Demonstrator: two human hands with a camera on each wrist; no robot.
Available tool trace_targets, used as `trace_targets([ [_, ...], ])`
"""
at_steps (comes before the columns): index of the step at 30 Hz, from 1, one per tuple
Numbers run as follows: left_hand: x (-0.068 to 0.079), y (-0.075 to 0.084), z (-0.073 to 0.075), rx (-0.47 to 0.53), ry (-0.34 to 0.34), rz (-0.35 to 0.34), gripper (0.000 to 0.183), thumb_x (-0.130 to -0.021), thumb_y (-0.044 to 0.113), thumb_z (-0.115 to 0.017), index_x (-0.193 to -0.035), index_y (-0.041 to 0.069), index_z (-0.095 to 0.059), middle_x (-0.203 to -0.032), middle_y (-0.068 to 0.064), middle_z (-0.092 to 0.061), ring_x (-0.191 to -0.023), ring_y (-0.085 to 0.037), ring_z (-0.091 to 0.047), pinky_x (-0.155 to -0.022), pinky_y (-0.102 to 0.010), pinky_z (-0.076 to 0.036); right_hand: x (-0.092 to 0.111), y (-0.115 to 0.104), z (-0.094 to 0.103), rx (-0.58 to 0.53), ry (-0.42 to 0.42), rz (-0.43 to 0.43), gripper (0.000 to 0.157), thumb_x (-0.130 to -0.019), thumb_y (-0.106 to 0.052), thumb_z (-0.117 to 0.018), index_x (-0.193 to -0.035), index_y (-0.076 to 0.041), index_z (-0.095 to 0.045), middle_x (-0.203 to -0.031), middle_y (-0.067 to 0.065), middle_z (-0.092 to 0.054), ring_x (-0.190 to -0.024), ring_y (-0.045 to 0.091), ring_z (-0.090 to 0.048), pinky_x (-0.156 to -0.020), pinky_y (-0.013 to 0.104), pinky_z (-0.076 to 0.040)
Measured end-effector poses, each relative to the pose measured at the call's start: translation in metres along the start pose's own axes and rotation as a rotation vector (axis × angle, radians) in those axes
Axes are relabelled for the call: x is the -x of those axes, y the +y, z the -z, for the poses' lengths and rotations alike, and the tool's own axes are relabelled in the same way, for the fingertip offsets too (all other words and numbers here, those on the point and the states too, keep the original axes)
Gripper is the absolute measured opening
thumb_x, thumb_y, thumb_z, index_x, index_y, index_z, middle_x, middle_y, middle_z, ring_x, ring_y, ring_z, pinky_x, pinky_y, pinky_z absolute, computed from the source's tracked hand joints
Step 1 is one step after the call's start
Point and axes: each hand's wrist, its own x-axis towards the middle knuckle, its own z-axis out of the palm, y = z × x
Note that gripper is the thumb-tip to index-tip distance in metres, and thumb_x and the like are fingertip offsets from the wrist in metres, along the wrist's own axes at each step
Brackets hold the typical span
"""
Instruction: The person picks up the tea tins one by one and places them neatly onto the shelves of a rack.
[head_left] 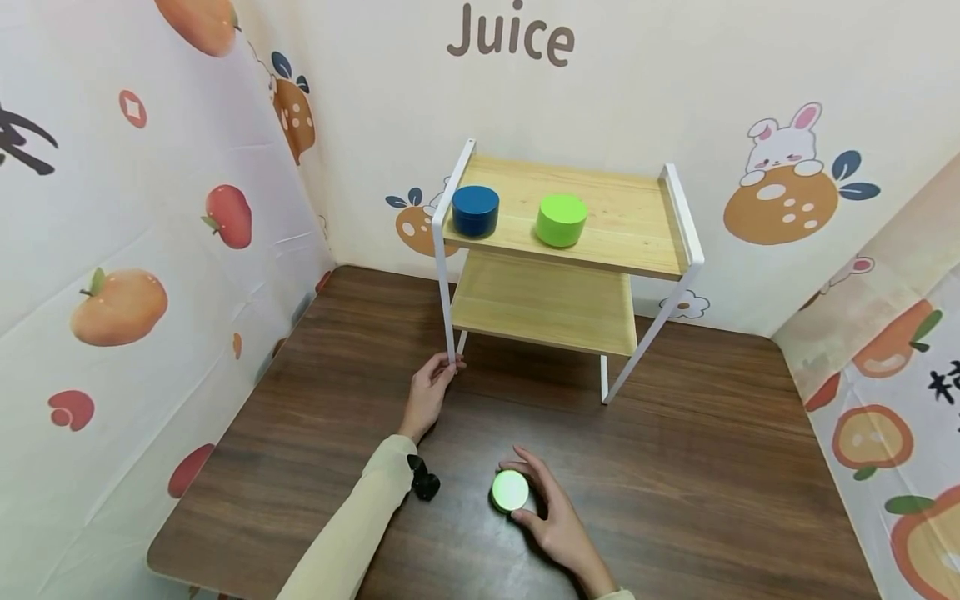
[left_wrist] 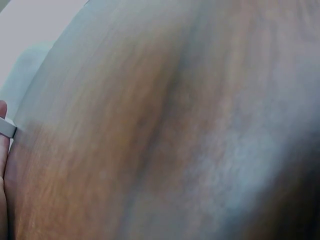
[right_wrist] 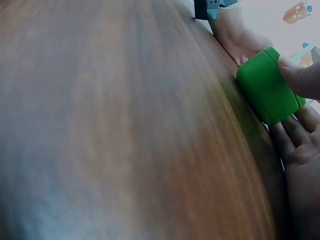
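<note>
My left hand (head_left: 427, 390) grips the foot of the front left leg of a small white-framed, two-tier wooden shelf (head_left: 540, 333). The left wrist view catches only a strip of those fingers (left_wrist: 3, 160) and the white leg end (left_wrist: 7, 128) at its left edge. Nearer to me, my right hand (head_left: 551, 512) holds a small round green tin (head_left: 510, 491) between thumb and fingers, low at the dark tabletop. In the right wrist view the thumb (right_wrist: 302, 80) lies against the side of that tin, with the other fingers curled beyond it.
On the shelf's top board stand a dark blue round tin (head_left: 476, 211) at the left and a larger lime green tin (head_left: 561, 221) near the middle. Fruit-printed cloth (head_left: 360, 100) hangs behind and at both sides of the brown wooden table (head_left: 300, 467).
</note>
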Motion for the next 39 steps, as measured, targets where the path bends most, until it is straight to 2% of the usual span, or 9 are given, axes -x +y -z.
trace_targets([
  [4,-0.0009,0.0012,-0.0012,0.004,-0.008,-0.002,0.026,-0.110,0.012,-0.056,-0.130,-0.002,-0.066,-0.125,-0.026,-0.071,-0.124,-0.038,-0.067,-0.108,-0.051,-0.052,0.0004,-0.0002,0.0002,0.013,0.005,0.007,0.088,-0.085,0.009,-0.077,-0.160,0.005,-0.032,-0.139,0.027,-0.063,-0.139,0.012,-0.058,-0.117,0.012,-0.034],
  [7,-0.0008,0.0018,-0.0019,0.008,-0.007,0.004,0.026,-0.110,0.011,-0.056,-0.130,-0.002,-0.066,-0.126,-0.027,-0.071,-0.124,-0.039,-0.067,-0.109,-0.053,-0.051,0.0009,-0.0021,0.0002,0.044,0.010,-0.012,0.088,-0.083,0.009,-0.078,-0.160,0.003,-0.035,-0.139,0.023,-0.065,-0.140,0.011,-0.057,-0.118,0.012,-0.032],
  [13,-0.0005,0.0030,-0.0025,-0.003,-0.003,-0.008,0.027,-0.110,0.011,-0.055,-0.131,-0.003,-0.066,-0.126,-0.027,-0.071,-0.123,-0.040,-0.067,-0.107,-0.044,-0.054,0.0014,-0.0065,0.0006,0.116,0.015,-0.069,0.082,-0.083,0.004,-0.080,-0.157,-0.003,-0.045,-0.141,0.013,-0.068,-0.141,0.011,-0.056,-0.118,0.010,-0.029],
  [20,-0.0008,0.0014,-0.0023,-0.011,-0.001,-0.020,0.027,-0.109,0.010,-0.056,-0.131,-0.003,-0.066,-0.125,-0.027,-0.071,-0.123,-0.040,-0.067,-0.107,-0.045,-0.054,0.0010,-0.0083,0.0001,0.206,0.010,-0.057,0.071,-0.084,-0.001,-0.082,-0.150,-0.004,-0.056,-0.141,0.005,-0.067,-0.135,0.019,-0.060,-0.114,0.014,-0.036],
  [26,-0.0016,0.0004,-0.0032,-0.014,0.017,-0.020,0.026,-0.109,0.008,-0.056,-0.130,-0.004,-0.066,-0.123,-0.027,-0.072,-0.121,-0.038,-0.068,-0.100,-0.023,-0.054,0.0012,-0.0094,-0.0001,0.225,0.015,-0.056,0.065,-0.083,-0.003,-0.083,-0.144,-0.006,-0.062,-0.139,0.003,-0.067,-0.131,0.019,-0.061,-0.112,0.018,-0.040],
  [29,-0.0014,0.0003,-0.0035,-0.016,0.022,-0.020,0.025,-0.109,0.008,-0.057,-0.129,-0.004,-0.067,-0.122,-0.027,-0.072,-0.119,-0.036,-0.069,-0.097,-0.019,-0.053,0.0016,-0.0094,-0.0001,0.221,0.015,-0.043,0.064,-0.082,-0.003,-0.083,-0.143,-0.007,-0.063,-0.138,0.002,-0.067,-0.130,0.019,-0.061,-0.112,0.018,-0.040],
  [33,-0.0007,0.0007,-0.0032,-0.015,0.020,-0.018,0.025,-0.109,0.008,-0.056,-0.129,-0.004,-0.067,-0.121,-0.026,-0.073,-0.118,-0.034,-0.069,-0.099,-0.024,-0.055,0.0017,-0.0085,0.0001,0.214,0.015,-0.008,0.063,-0.084,-0.004,-0.083,-0.143,-0.007,-0.062,-0.136,0.005,-0.067,-0.128,0.020,-0.062,-0.111,0.019,-0.041],
  [39,-0.0006,0.0019,-0.0029,-0.008,0.016,-0.015,0.025,-0.109,0.007,-0.056,-0.128,-0.005,-0.066,-0.121,-0.027,-0.072,-0.120,-0.039,-0.068,-0.105,-0.041,-0.055,0.0015,-0.0070,0.0003,0.218,0.022,-0.005,0.063,-0.082,-0.006,-0.084,-0.141,-0.010,-0.064,-0.134,0.005,-0.068,-0.128,0.019,-0.062,-0.111,0.020,-0.041],
])
